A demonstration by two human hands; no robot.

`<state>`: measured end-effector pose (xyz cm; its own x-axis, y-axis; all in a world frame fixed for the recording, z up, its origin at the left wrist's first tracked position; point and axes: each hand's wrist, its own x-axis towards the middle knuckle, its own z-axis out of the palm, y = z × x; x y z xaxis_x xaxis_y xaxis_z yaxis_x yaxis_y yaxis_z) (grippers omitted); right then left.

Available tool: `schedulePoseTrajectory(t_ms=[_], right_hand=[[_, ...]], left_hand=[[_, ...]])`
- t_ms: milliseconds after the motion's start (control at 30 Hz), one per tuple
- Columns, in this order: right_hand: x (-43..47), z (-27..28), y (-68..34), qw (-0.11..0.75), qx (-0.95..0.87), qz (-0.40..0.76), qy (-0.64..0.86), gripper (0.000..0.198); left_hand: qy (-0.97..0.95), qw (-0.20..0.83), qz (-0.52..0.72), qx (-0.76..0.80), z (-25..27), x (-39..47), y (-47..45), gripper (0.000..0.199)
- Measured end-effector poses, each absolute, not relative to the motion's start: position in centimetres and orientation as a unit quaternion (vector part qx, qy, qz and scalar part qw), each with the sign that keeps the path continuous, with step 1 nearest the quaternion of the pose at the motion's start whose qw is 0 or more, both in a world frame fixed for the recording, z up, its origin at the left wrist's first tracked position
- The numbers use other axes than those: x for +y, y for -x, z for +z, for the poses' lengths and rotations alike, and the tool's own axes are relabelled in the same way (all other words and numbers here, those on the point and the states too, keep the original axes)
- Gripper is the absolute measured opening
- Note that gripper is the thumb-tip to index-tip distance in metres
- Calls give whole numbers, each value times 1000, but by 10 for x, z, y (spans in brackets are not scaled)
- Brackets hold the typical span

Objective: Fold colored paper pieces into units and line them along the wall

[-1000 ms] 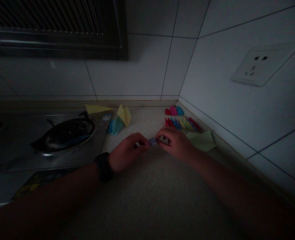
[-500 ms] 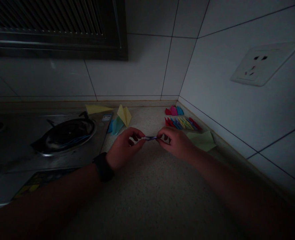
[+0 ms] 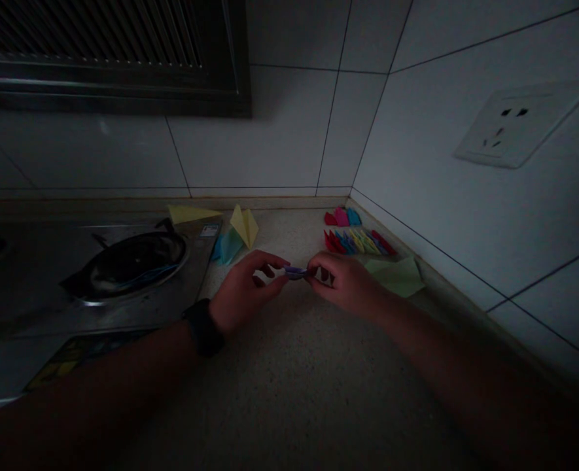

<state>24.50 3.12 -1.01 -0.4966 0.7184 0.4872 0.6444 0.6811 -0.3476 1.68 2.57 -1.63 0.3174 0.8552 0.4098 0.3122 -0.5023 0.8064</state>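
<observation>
A small purple piece of folded paper (image 3: 296,273) is held level above the counter between my two hands. My left hand (image 3: 250,282), with a dark watch (image 3: 203,327) on its wrist, pinches the left end between thumb and fingers. At the opposite end, the fingertips of my right hand (image 3: 341,280) are closed on the same paper. Its ends are hidden by my fingers. Just beyond my right hand lies a row of colourful folded paper pieces (image 3: 358,242), with a pale green sheet (image 3: 398,275) to their right.
Yellow paper planes (image 3: 244,226) and a light blue folded paper (image 3: 230,246) lie behind my left hand. To the left is a gas stove (image 3: 137,261) under a range hood (image 3: 112,91). Red, pink and blue folded papers (image 3: 341,216) sit in the corner near a wall socket (image 3: 519,127).
The purple paper has tilted or opened slightly, so that more of its surface shows between my fingertips. Both hands have stayed in nearly the same place.
</observation>
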Motion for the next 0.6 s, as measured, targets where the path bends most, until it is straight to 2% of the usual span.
schedulePoseTrajectory(t_ms=[167,333,600], right_hand=[[29,-10,-244,291,-865,82,401,9],[24,-9,-242,264,-873,131,388,8],[22,-6,-240,248,-881,137,378,8]], left_hand=[[-747,288,445,401,-13,26,-17,8],[-747,260,458,407,-12,26,-17,5],[-752,240,454,413,-16,24,-16,4]])
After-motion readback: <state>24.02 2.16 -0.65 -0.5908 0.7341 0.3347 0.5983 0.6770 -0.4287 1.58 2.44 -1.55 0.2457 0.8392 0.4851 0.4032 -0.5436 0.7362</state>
